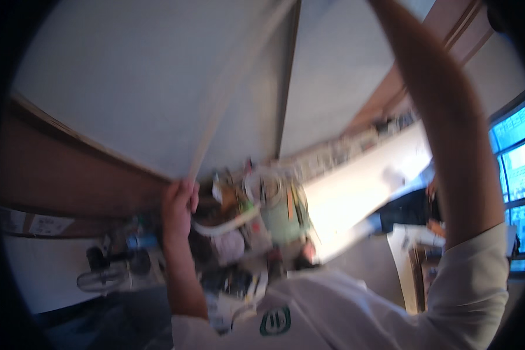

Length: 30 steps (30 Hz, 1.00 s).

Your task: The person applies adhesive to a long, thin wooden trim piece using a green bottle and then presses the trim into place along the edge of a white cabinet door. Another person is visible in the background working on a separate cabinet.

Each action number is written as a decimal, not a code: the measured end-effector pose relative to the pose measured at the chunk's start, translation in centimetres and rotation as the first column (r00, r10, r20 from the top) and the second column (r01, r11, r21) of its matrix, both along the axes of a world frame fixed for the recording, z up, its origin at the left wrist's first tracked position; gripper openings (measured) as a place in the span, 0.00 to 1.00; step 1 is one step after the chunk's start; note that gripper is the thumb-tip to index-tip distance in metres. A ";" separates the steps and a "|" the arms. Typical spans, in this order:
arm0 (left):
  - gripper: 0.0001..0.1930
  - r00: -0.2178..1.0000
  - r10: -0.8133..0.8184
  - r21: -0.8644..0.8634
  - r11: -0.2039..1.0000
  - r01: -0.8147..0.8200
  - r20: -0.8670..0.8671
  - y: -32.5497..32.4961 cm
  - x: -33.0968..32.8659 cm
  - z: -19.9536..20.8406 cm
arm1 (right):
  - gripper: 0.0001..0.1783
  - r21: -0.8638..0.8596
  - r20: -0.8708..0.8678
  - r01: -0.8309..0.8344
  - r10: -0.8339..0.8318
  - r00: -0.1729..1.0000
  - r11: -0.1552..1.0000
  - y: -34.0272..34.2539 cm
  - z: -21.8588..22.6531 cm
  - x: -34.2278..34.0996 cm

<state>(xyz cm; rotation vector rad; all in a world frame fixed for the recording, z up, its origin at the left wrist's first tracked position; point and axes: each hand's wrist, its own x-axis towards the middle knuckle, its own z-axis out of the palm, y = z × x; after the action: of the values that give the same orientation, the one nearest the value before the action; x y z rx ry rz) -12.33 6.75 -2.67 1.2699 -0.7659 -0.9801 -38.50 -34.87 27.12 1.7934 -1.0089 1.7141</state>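
Observation:
My left hand [179, 207] is raised, its fingers closed round a long, thin pale strip [216, 122]. From the hand the strip runs up to the top edge of the picture, blurred by motion. Below the hand a pale curved length [224, 227] bends away to the right; it looks like the strip's other end. My right arm [443, 116] reaches up on the right, and its hand lies beyond the top edge. Behind the strip are large pale flat panels [140, 87], divided by a dark seam [287, 87].
A crowded heap of household things includes a pale green container [283, 224]. A fan [102, 280] stands at the lower left. To the right are a bright pale surface [356, 198], a partly seen person in dark clothing [411, 210] and a window [516, 169]. Brown trim [87, 143] borders the panels.

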 end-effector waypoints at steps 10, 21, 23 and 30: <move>0.08 0.999 0.024 -0.048 0.999 -0.022 0.037 6.7 8.8 7.0 | 0.25 -0.049 -0.060 0.052 -0.055 0.997 0.997 3.0 1.5 -1.8; 0.13 0.998 -0.042 -0.002 0.999 0.042 0.038 4.0 13.3 7.5 | 0.26 0.600 0.715 -0.714 0.159 0.681 0.361 11.4 -3.6 7.4; 0.13 0.999 -0.034 -0.006 0.999 0.034 0.041 3.3 13.9 6.1 | 0.22 0.404 0.854 -0.832 0.170 0.492 0.380 10.3 -4.3 9.7; 0.13 0.982 0.067 0.105 0.991 -0.086 0.179 1.3 16.0 -2.8 | 0.17 0.565 0.503 -0.662 0.431 0.749 0.493 19.1 -1.3 19.2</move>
<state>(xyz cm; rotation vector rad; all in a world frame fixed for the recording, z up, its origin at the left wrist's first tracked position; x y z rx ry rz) 3.70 8.05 -5.51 1.4877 -0.7991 -0.8670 -19.30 -15.74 25.84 2.6573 -1.5056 2.2215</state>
